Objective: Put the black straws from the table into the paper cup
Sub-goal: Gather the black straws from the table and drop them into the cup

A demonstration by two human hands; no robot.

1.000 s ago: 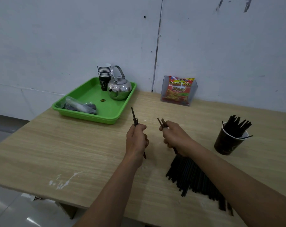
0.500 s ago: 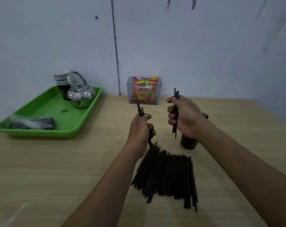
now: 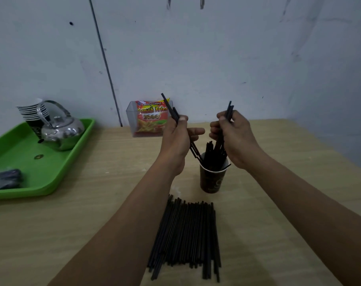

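A dark brown paper cup (image 3: 211,179) stands upright in the middle of the wooden table, with several black straws sticking out of it. Just above and left of its rim, my left hand (image 3: 178,137) grips a few black straws (image 3: 171,109) that slant down toward the cup. My right hand (image 3: 233,137) is above the cup's right side, closed on another few straws (image 3: 229,111) whose lower ends reach into the cup. A flat pile of black straws (image 3: 185,234) lies on the table in front of the cup, between my forearms.
A green tray (image 3: 57,172) at the left holds a steel kettle (image 3: 61,131), a stack of paper cups (image 3: 32,112) and a plastic bag (image 3: 5,178). A clear holder with a French fries packet (image 3: 149,120) stands against the back wall.
Both hands have risen and come over the cup, each still holding straws. The view has shifted right, so the cup now shows in full between my hands.
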